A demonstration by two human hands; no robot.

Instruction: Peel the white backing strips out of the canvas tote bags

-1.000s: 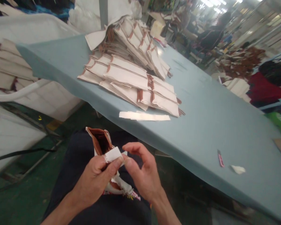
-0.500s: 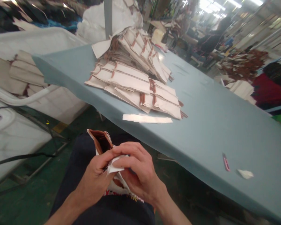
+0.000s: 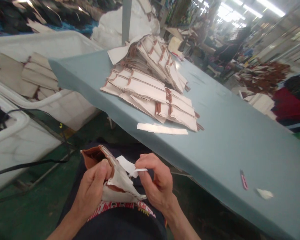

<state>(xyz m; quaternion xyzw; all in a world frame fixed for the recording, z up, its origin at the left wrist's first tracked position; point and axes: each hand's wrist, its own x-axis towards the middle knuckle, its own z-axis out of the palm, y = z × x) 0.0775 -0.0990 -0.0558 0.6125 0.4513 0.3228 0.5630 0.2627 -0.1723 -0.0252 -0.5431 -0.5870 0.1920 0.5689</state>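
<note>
My left hand (image 3: 96, 181) is closed around the edge of a cream fabric pouch-like piece (image 3: 120, 178) with a brown lining, held above my lap. Its top left end gapes, showing the brown inside. Between the thumb and forefinger of my right hand (image 3: 156, 178) is pinched a white strip (image 3: 127, 165), which slants over the right side of the piece. Whether the strip is still joined to the fabric I cannot tell. The lower part of the piece has a slit with brown showing through.
On the blue-grey table (image 3: 215, 150) lie stacked cream and brown pieces (image 3: 150, 88), white strips (image 3: 162, 129), a pink cutter (image 3: 244, 180) and a white scrap (image 3: 264, 193). White bins (image 3: 72, 108) stand at the left. A person (image 3: 227, 46) sits in the background.
My hands have moved apart. The left has shifted left and lower on the fabric piece, while the right has drawn the white strip to the right. More of the piece shows.
</note>
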